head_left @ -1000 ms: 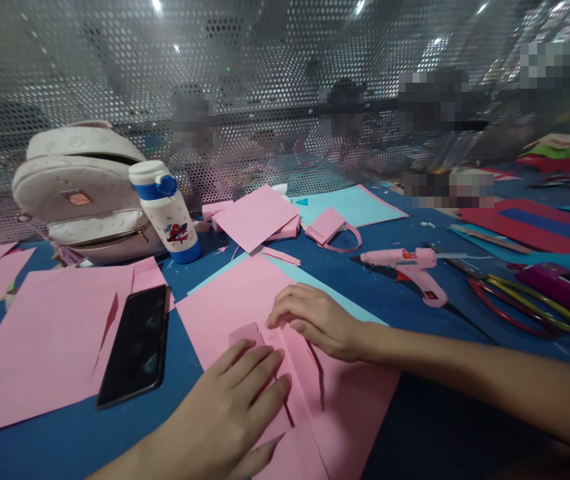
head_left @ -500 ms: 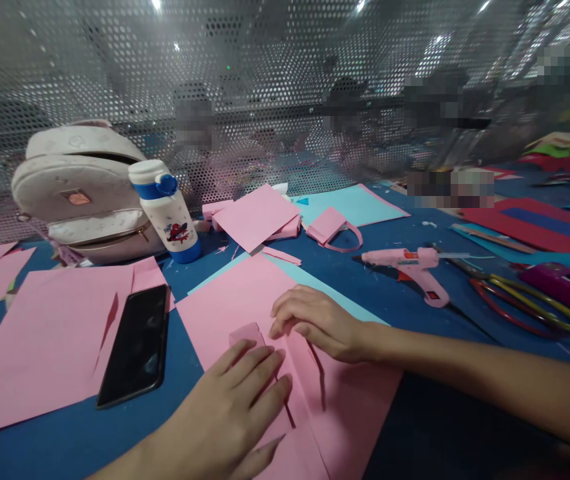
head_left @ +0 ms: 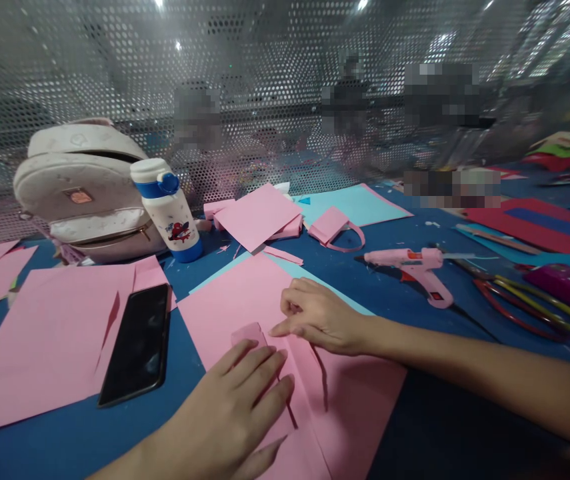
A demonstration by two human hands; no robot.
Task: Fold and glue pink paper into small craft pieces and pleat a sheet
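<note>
Pink sheet (head_left: 235,300) is thin craft paper: light, floppy, takes a crease for good, and likely to tear from its cut slits (two run in it close to the hands). My guess is it skates on the table (head_left: 415,413) unless pinned, so hold it down with a flat palm rather than a pinch, and lift it only by an edge or corner. The small folded flap (head_left: 247,331) is doubled, so stiffer.

Left hand (head_left: 235,413) lies flat on flap and sheet, fingers slightly fanned, gripping nothing. Right hand (head_left: 322,317) is just beside it, fingers curled in, index tip down by the flap; can't tell if anything is pinched underneath.

The sheet sits mid-table toward the near edge, over a light-blue sheet (head_left: 292,268), with the phone (head_left: 137,343) near its left corner. Matte, plain pink, straight-cut edges.
</note>
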